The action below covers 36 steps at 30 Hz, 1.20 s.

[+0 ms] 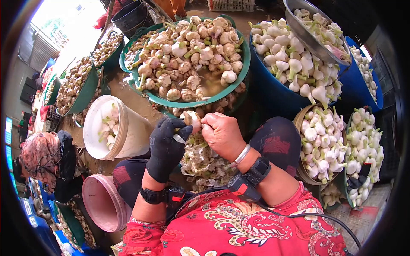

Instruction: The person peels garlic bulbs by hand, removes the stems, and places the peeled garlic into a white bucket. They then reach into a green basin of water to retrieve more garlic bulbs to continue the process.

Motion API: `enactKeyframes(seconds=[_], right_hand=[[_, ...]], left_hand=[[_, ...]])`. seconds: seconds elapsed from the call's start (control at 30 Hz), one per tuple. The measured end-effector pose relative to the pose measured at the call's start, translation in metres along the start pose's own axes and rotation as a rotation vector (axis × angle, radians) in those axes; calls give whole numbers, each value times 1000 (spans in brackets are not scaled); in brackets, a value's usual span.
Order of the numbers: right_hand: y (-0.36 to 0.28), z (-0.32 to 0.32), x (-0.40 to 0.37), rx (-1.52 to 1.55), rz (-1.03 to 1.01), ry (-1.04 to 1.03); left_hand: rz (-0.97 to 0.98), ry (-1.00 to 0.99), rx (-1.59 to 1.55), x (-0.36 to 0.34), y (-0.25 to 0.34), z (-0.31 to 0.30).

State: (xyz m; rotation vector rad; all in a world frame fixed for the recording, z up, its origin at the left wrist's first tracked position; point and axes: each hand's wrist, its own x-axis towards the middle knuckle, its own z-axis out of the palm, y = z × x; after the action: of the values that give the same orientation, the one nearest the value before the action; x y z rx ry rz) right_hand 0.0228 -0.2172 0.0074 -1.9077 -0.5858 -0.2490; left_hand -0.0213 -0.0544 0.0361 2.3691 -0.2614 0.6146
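Over my lap, a garlic bulb with whitish skin and a brownish root side is held between my two hands. My left hand, in a black glove, is closed against the bulb's left side. A small silvery piece shows at its fingers; I cannot make out whether it is a blade or a ring. My bare right hand pinches the bulb's right edge with thumb and fingertips. Below the hands lies a heap of loose garlic skins and stalks.
Ahead stands a green basin of unpeeled garlic with water. Cleaned bulbs fill a blue tub and a basket at right. A white bucket with some bulbs and a pink bucket stand left, near another person.
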Motion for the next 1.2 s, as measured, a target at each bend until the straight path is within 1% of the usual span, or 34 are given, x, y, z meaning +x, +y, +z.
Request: enactKeyframes(seconds=[0.07,0.13,0.2,0.23,0.27,0.3,0.33,0.37,0.4,0.43,0.47,0.53,0.57,0.63,0.67,0.73,0.8,0.87,0.9,0.93,0.97,1.0,1.03,1.07,1.13,1.17,1.2], right_hand=[[-2,-1,0,-51,5,-8],[-4,-1,2,-64,61,-33],[6,1,10,84,90,13],[3,-4,15,212,225,-23],[21,3,17,364,322,-22],[18,-3,21,481,432,-30],[11,-8,25,597,541,-40],[8,-8,25,598,539,-42],[4,-7,19,527,455,-79],[0,-6,13,454,371,-114],[-5,-5,10,386,366,-85],[-6,0,5,269,305,-31],[-4,1,4,267,309,-27],[-2,3,3,218,288,-54],[-1,5,2,217,292,-52],[0,11,0,-21,61,61],[1,11,1,-48,44,53],[5,12,3,-63,81,65],[9,11,4,-1,145,44],[11,11,7,4,144,40],[12,11,10,45,202,55],[14,9,14,85,261,73],[25,6,17,420,413,-40],[35,3,19,756,560,-158],[14,-18,25,1128,816,-442],[8,-20,24,1123,769,-596],[0,-19,20,1141,739,-576]], left_hand=[[14,-20,7,-1,3,-3],[29,-33,19,-3,5,-5],[31,-15,-3,-8,7,-7],[28,-15,-1,-11,7,-5],[-41,12,-66,-14,4,-2],[-108,41,-130,-16,1,1],[-108,44,-128,-19,-6,3],[-218,59,-196,-22,-14,5],[-330,69,-263,-22,-16,5],[-375,86,-325,-22,-16,5],[-376,85,-326,-19,-15,5],[-154,96,-121,-12,-8,5],[-152,91,-124,-11,-6,5],[19,51,18,-8,-2,4],[19,48,16,-8,-1,5],[29,7,42,-8,2,5],[43,0,48,-10,1,5],[54,-8,64,-13,0,4],[19,8,25,-14,-1,2],[-17,27,-13,-15,-1,1],[-19,27,-8,-18,-4,0],[-123,31,-117,-21,-9,-1],[-225,36,-225,-23,-11,-2],[-224,38,-223,-23,-9,-3],[-628,61,-824,-22,-5,-6],[-669,75,-964,-22,-7,-5],[-667,77,-963,-18,-5,-4]])
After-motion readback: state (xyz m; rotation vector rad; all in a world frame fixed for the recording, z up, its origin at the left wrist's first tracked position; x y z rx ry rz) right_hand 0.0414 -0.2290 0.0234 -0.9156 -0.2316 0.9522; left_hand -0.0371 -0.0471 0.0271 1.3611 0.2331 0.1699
